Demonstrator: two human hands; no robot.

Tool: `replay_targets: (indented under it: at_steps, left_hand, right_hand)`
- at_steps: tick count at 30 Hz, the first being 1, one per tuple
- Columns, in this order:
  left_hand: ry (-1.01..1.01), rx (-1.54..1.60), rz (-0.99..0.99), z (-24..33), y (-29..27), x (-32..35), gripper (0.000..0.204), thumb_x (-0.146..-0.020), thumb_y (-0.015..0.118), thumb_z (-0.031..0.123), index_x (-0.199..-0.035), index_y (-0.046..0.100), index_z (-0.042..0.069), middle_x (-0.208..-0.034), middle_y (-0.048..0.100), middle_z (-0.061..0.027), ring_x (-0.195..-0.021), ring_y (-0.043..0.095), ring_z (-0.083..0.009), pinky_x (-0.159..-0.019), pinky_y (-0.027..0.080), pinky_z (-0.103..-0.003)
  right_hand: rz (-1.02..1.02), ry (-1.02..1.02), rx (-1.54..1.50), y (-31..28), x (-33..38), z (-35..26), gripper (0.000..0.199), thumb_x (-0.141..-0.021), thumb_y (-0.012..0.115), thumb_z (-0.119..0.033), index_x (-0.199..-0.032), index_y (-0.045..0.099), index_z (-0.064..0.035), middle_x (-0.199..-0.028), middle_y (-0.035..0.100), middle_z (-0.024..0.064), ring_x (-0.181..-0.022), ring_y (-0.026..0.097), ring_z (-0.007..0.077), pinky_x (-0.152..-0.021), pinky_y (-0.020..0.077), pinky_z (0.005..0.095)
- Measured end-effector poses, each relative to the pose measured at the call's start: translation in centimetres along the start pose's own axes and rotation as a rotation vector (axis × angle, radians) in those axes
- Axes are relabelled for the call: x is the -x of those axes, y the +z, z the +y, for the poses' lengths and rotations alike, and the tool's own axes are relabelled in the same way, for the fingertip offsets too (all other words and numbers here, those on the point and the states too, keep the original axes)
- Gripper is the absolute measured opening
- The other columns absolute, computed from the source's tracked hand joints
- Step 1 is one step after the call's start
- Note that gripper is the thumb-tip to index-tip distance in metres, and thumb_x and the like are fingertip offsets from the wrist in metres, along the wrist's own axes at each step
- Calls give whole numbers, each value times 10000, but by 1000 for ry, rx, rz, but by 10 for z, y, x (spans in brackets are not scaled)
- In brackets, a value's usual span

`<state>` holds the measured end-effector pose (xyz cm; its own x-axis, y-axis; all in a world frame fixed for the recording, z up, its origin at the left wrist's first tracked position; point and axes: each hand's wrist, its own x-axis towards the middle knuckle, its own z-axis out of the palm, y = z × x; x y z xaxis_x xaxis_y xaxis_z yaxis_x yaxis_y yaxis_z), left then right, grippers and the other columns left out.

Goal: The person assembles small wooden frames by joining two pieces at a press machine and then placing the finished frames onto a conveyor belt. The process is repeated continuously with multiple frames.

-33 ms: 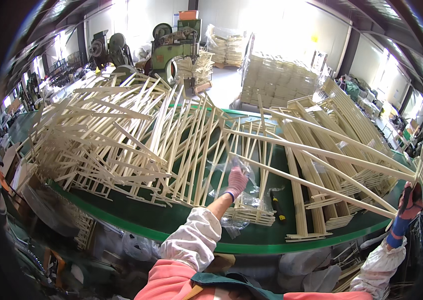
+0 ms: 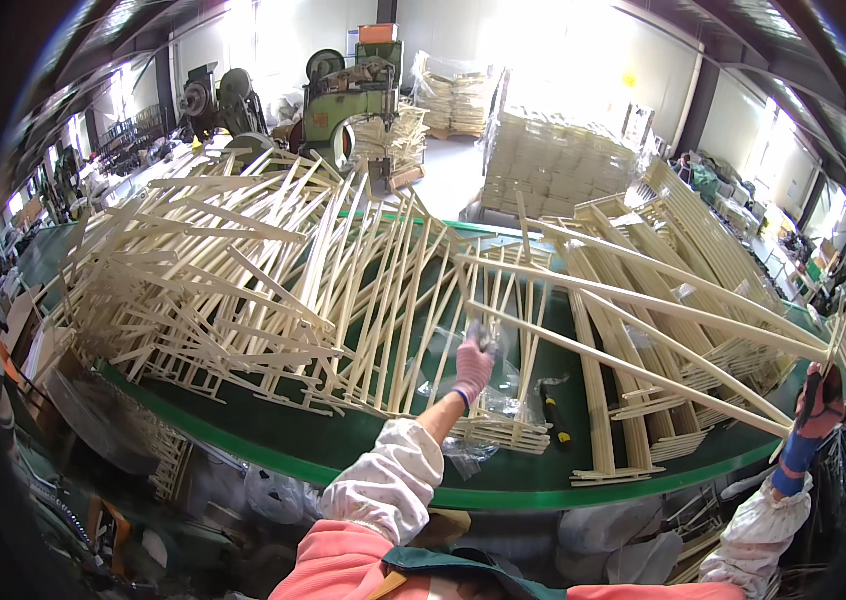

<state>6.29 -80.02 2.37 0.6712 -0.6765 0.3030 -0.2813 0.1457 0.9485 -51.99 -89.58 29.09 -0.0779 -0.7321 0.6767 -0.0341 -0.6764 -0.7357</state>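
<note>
A wooden frame of long pale slats (image 2: 633, 300) slants across the table, its right end raised. My right hand (image 2: 820, 402), in a pink and dark glove with a blue wrist cover, is closed round that end, where the slats come together. My left hand (image 2: 475, 368), in a pink striped glove with greyish fingertips, is closed at the lower left end of the frame, seemingly round a short crosspiece. The fingertips are blurred there. Clear plastic film (image 2: 511, 372) lies beside my left hand, over another slatted frame (image 2: 503, 432).
A large loose heap of wooden slatted frames (image 2: 233, 270) covers the left of the green-edged table (image 2: 363, 470). Stacked frames (image 2: 633, 400) stand on the right. A black and yellow tool (image 2: 555, 412) lies between. Behind are a green machine (image 2: 343, 115) and a wrapped pallet (image 2: 558, 155).
My left hand and the left end of the wooden frame have shifted slightly to the right. My right hand stays in place.
</note>
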Motion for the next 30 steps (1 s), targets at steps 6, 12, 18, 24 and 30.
replay_targets:
  at_steps: [6, 12, 18, 24, 30]
  left_hand:
    - [-264, -824, -352, 19, -35, 41, 602, -606, 692, 518, -1175, 610, 342, -1525, 136, -126, -1366, 156, -383, -1082, 191, -502]
    - [504, -784, 155, 131, -29, 52, 968, -733, 550, 627, -1436, 217, 50, -1490, 163, -202, -1387, 131, -330, -1090, 71, -497]
    - [803, -776, 162, 214, -35, 92, 637, -820, 579, 299, -1339, 366, -3, -1416, 308, -239, -1346, 279, -323, -1092, 140, -538]
    - [746, -491, -124, 219, -98, 213, 549, -715, 647, 127, -1229, 488, 18, -753, 549, -55, -716, 582, -219, -794, 454, -379]
    - [330, -547, -27, 156, -212, 266, 499, -677, 730, 248, -1116, 584, 61, -750, 587, -77, -721, 576, -272, -689, 443, -384]
  right_hand:
    - [-28, -229, 51, 47, 22, -17, 258, -848, 603, -116, -1083, 559, -22, -699, 540, 0, -444, 418, 43, -388, 297, 192]
    - [-7, -237, 78, 43, 14, -46, 346, -800, 627, -106, -1119, 536, -7, -734, 557, 30, -467, 453, 63, -406, 337, 205]
    - [19, -340, 254, 73, 3, -58, 388, -736, 699, -144, -1070, 554, -10, -732, 564, 33, -509, 476, 69, -444, 368, 219]
    - [-123, -413, 220, 150, 12, -78, 436, -671, 770, -182, -1021, 572, -13, -730, 572, 36, -551, 499, 75, -481, 399, 233]
    - [-683, -282, -246, 309, 101, -110, 489, -607, 842, -220, -972, 589, -16, -728, 579, 39, -593, 521, 81, -519, 430, 248]
